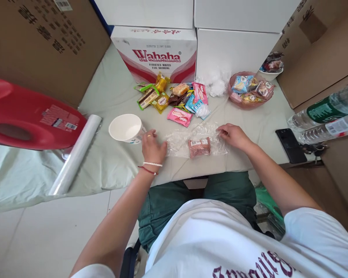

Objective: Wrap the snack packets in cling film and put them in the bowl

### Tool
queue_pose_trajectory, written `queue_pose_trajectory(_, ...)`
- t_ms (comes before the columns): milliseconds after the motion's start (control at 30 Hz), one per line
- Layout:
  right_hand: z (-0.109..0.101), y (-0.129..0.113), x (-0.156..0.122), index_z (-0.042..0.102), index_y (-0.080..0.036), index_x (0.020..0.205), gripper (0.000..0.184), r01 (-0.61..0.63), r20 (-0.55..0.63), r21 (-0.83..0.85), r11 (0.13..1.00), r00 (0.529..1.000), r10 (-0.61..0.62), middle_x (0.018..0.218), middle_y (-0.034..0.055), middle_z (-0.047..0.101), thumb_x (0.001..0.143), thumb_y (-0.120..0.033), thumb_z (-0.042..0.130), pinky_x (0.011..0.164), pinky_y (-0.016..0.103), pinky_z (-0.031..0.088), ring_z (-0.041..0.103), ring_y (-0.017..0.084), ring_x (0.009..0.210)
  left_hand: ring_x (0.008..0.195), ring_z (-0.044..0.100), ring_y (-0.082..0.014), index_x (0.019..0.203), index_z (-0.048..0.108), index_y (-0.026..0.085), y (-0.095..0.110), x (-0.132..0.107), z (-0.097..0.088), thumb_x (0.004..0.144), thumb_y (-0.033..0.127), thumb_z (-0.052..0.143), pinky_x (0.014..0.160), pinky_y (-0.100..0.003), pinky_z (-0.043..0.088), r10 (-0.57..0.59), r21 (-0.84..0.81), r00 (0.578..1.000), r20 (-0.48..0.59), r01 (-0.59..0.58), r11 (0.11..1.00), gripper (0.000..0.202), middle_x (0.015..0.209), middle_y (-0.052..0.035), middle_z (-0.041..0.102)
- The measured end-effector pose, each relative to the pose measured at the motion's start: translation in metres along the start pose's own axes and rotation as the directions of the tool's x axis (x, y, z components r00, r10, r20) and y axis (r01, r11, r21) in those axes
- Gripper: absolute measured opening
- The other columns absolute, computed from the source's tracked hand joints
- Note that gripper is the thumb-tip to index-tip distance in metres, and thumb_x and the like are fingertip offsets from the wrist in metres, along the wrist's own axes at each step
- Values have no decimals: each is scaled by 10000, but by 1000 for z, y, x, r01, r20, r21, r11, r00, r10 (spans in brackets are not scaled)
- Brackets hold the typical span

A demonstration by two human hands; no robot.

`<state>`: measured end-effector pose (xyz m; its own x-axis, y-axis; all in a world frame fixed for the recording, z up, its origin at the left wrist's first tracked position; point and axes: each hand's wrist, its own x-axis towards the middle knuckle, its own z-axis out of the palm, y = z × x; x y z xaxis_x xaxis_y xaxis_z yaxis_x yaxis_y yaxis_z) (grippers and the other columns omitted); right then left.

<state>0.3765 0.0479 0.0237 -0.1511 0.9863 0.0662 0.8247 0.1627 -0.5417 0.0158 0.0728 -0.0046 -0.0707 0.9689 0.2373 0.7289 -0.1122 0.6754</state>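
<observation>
A reddish-brown wrapped snack packet point(199, 147) with a white barcode label lies on a spread sheet of clear plastic wrap point(178, 141) near the table's front edge. At the sheet's right edge, my right hand point(233, 135) has its fingertips pinched on the wrap. My left hand point(154, 146) rests at the left edge, thumb apart from the curved fingers and close to the wrap. Just beyond those fingers stands a white paper tub point(127, 128). Behind the sheet is a pile of wrapped snacks, including a pink packet point(179, 116) and a yellow packet point(161, 101).
A pink bowl point(251, 104) of snacks stands at back right, beside crumpled clear plastic point(217, 83). Leftward lie a roll of plastic wrap point(77, 154) and a red jug point(26, 116). A phone point(290, 146) and water bottles point(321, 112) are right. Boxes point(162, 54) line the back.
</observation>
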Motion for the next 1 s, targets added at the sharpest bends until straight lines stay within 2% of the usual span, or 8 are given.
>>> queue_pose_trajectory(133,-3,-10,26,737,-184,1189,326,137,-14,-194,971,990,-142,1107,136,705,943,-264,539,920,459,505,605,313,1034,1162,557,-349,1182,556,147,21,-39,-11,864,186,541,1065,-596,402,197,168,966,-166,-169,971,321,1131,-169,610)
queue_pose_trajectory(267,7,-38,55,684,-160,1275,354,296,147,-232,927,952,-267,1205,148,681,964,-242,534,992,461,474,569,325,1111,1045,602,-300,1178,600,211,45,-80,-27,917,152,478,1000,-558,418,307,236,891,-334,-237,942,294,1073,-122,629)
queue_pose_trajectory(400,29,-58,80,592,-121,1392,519,271,274,-302,914,943,-189,1268,198,668,907,-285,678,967,466,462,549,373,1173,1044,632,-278,1325,623,291,70,-88,-21,913,149,474,939,-500,421,504,231,864,-1,-490,841,460,1210,-80,718)
queue_pose_trajectory(533,30,-69,93,692,-122,1254,401,167,376,-315,934,926,-38,1092,152,743,873,-246,709,880,361,445,610,329,1104,1166,616,-280,1462,574,263,93,-77,8,920,133,473,886,-460,441,440,213,795,418,-557,803,566,1487,-76,622)
queue_pose_trajectory(667,9,-77,78,765,-171,1109,250,217,446,-183,959,887,-116,1019,67,767,966,-205,564,780,271,403,658,207,926,1167,633,-277,1391,638,229,98,-75,28,937,131,490,882,-444,489,354,255,790,500,-525,812,487,1477,-77,632)
queue_pose_trajectory(800,6,-80,28,727,-225,1275,333,392,455,-186,901,847,-275,960,68,732,1019,-270,519,728,283,367,624,215,895,1137,669,-264,1327,686,233,90,-80,34,908,125,524,912,-424,535,314,134,837,448,-409,903,462,1417,-66,677)
queue_pose_trajectory(900,22,-72,-10,580,-245,1484,443,457,462,-227,860,828,-318,1000,86,689,1055,-261,472,692,291,347,579,234,938,1118,697,-222,1119,776,246,76,-81,40,881,128,516,991,-384,545,225,-199,901,372,-159,967,371,1253,-47,761)
queue_pose_trajectory(1000,40,-62,-30,474,-285,1566,514,461,418,-267,846,846,-330,1045,89,642,1067,-182,407,705,290,349,529,246,1010,966,728,-194,946,785,223,56,-78,46,848,178,542,925,-347,574,12,-474,944,329,154,867,266,1005,-39,795)
